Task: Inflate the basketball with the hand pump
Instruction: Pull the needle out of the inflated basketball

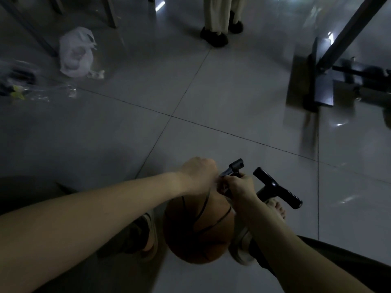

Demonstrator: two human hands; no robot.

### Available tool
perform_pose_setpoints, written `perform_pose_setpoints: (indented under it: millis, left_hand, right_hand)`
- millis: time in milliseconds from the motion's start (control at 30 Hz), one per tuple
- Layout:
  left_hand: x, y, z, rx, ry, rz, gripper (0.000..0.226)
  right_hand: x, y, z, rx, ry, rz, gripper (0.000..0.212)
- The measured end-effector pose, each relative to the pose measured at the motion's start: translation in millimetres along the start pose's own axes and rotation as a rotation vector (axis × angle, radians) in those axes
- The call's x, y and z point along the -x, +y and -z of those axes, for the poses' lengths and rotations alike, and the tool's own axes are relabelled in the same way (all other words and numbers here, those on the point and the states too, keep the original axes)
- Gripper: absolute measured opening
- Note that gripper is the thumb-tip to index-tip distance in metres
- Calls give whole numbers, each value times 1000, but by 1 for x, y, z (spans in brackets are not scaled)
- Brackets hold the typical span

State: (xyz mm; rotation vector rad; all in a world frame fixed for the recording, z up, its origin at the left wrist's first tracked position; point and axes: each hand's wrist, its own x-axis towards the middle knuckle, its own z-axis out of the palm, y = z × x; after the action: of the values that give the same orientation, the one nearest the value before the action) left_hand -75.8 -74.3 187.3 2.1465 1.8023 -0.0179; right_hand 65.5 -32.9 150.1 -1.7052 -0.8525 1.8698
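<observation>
- Right now your basketball (pixel 196 227) sits on the tiled floor (pixel 211 102), wedged between your two feet, directly below both hands.
- Your left hand (pixel 198 176) is curled into a fist at the top of the ball; what its fingers pinch is hidden under the knuckles, so I cannot tell (possibly the hose or needle end).
- Your right hand (pixel 239 190) has its fingers wrapped tight around part of the hand pump (pixel 268 189), close to a small black fitting (pixel 236 166) that sticks up just past the hand.
- The pump's T-handle (pixel 277 190) juts out to the right, untouched by either hand.
- Likely risk: if the needle goes in at a slant, or the ball rolls between your feet, the needle could bend or slip out of the valve (the valve itself is out of sight).
- Dim light and motion blur make the connection hard to judge, so a poor seal could go unnoticed and air would leak.
- Around you: a white plastic bag (pixel 75 52) and scattered litter lie well apart at far left, another person's legs (pixel 222 15) stand at the top, and a dark metal stand base (pixel 317 81) sits at right.
- None of these blocks your hands; only your own foot under the T-handle crowds the pump.
</observation>
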Motion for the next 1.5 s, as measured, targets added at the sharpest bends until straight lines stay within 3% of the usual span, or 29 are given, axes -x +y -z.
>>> perform_pose_setpoints:
  millis: [267, 467, 533, 667, 933, 1100, 1267, 1367, 1500]
  left_hand:
    - [-7, 0, -13, 335, 88, 373, 17]
    - [-4, 9, -23, 208, 26, 239, 17]
    - [-7, 2, -19, 407, 53, 286, 20]
    - [-9, -11, -13, 1192, -98, 485, 26]
    - [-2, -15, -15, 1526, -174, 554, 35]
    - [-5, -13, -13, 1564, -98, 543, 29]
    - [-5, -10, -10, 1540, -36, 495, 47]
    - [-6, -10, -9, 1537, -18, 518, 41]
    - [-9, -9, -8, 1526, -112, 586, 24]
  right_hand:
    - [10, 3, 0, 47, 32, 141, 34]
    - [7, 4, 2, 44, 55, 100, 34]
    - [2, -1, 5, 43, 33, 84, 32]
    - [-1, -6, 8, 28, -21, 30, 15]
    - [2, -18, 14, -51, -84, -46, 13]
    - [7, -21, 12, -65, -95, -42, 14]
    - [9, -24, 8, -85, -39, -46, 12]
    - [11, -23, 7, -75, -31, -40, 11]
    - [11, -21, 6, 14, -11, -5, 13]
